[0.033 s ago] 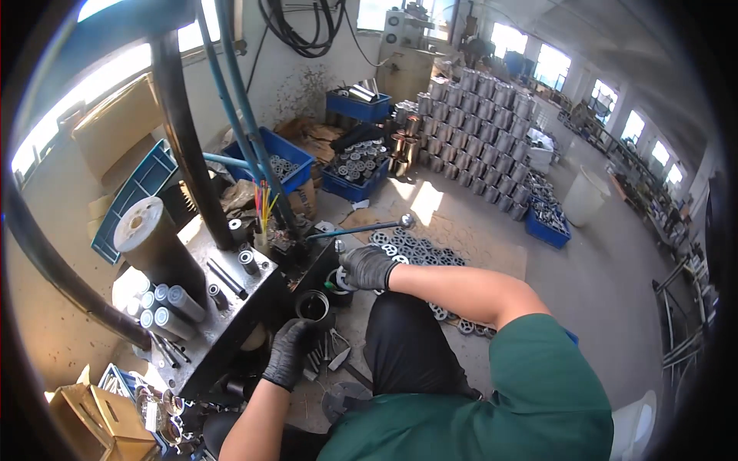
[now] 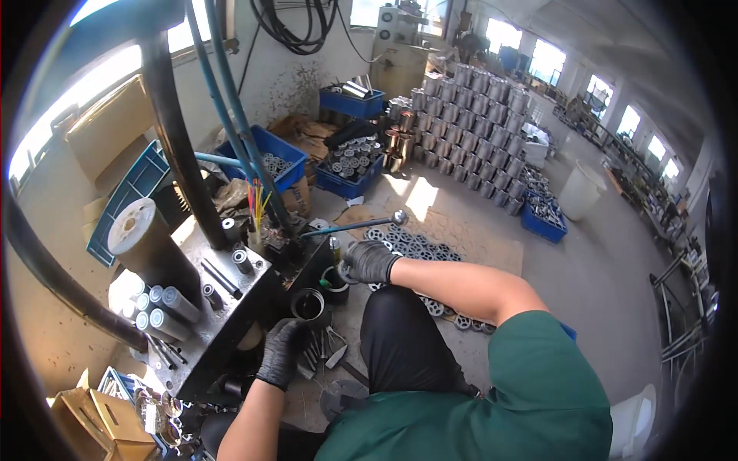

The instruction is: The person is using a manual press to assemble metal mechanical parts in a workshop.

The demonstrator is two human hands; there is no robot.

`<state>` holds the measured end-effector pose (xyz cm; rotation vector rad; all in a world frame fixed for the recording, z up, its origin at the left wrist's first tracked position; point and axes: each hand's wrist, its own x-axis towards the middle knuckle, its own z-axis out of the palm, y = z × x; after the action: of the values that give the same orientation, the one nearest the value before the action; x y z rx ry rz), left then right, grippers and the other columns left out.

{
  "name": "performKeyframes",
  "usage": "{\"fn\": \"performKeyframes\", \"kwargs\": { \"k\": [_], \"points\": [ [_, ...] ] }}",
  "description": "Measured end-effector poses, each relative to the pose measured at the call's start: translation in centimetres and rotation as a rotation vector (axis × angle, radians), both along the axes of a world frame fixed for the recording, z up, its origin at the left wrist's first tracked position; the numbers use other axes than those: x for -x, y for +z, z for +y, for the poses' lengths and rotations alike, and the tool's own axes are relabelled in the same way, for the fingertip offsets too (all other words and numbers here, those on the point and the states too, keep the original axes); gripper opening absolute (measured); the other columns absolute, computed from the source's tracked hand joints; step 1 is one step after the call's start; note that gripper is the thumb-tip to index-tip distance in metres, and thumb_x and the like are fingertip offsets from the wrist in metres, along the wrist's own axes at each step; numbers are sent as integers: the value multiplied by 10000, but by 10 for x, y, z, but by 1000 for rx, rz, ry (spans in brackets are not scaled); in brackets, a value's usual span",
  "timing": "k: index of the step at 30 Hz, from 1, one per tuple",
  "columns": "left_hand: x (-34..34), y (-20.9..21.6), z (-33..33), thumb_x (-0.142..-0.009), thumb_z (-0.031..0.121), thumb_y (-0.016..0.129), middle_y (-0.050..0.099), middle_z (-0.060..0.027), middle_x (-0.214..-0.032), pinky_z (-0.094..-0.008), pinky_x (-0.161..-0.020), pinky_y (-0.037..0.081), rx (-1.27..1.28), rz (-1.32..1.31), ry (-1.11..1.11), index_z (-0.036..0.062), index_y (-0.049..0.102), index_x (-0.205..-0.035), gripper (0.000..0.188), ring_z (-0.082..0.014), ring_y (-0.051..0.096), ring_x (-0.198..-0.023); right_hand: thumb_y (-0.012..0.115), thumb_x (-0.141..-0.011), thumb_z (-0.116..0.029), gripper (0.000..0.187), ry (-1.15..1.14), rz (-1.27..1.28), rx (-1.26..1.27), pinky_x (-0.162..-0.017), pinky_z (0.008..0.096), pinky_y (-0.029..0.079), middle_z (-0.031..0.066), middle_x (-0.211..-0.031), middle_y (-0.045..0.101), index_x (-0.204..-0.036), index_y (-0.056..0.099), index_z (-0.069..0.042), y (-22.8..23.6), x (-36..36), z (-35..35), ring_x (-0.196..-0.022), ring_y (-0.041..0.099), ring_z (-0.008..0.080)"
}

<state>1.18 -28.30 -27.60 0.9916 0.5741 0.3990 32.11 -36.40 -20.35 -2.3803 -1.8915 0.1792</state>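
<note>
My right hand [image 2: 370,263], in a dark glove, is closed on the edge of a round grey metal part [image 2: 345,273], partly hidden by the fingers. This part is above a dark pot [image 2: 332,290] with a green thing at its rim. My left hand [image 2: 281,353], also gloved, is just below an open metal cylinder [image 2: 308,304], beside the press block. Its fingers are bent and dark, their tips hidden, so what they hold, if anything, does not show. Several hand tools [image 2: 335,349] lie on the floor beside it.
Spoked metal wheels [image 2: 419,247] cover cardboard beyond my right hand. A ball-ended blue lever [image 2: 398,218] sticks out over them. Grey cylinders [image 2: 167,323] stand on the steel block [image 2: 201,349] at left. Blue crates [image 2: 350,181] and stacked metal cylinders [image 2: 470,115] stand farther back.
My left hand has drawn slightly down, away from the open cylinder's rim. My right hand has shifted a little to the right with the round part. The whole view has moved slightly.
</note>
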Motion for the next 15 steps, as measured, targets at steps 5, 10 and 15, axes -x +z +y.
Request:
{"fn": "performKeyframes", "kwargs": {
  "k": [5, 10, 15],
  "points": [
    [7, -11, 12, -995, 250, 639, 699, -50, -954, -332, -790, 569, -68, 35, 55, 74, 704, -1065, 200, -168, 675, -875, 728, -800, -260, 267, -266, 246, -155, -920, 447, 551, 192, -1037, 730, -992, 767, -78, -8, -82, -98, -1017, 696, 354],
    [24, -18, 15, -994, 270, 654, 729, -68, -1008, -375, -859, 572, 69, 38, 53, 77, 720, -1087, 224, -209, 697, -929, 759, -762, -250, 305, -564, 292, -255, -933, 414, 561, 187, -1071, 751, -1019, 774, -85, -23, -126, -213, -999, 720, 351],
    [55, -34, 31, -993, 370, 666, 732, -42, -1028, -358, -904, 542, 7, -42, -53, 94, 712, -1092, 297, -194, 686, -968, 733, -769, -149, 267, -844, 80, -313, -764, 402, 574, 174, -854, 722, -998, 707, -13, -38, -147, -353, -799, 720, 288]
  ]
}}
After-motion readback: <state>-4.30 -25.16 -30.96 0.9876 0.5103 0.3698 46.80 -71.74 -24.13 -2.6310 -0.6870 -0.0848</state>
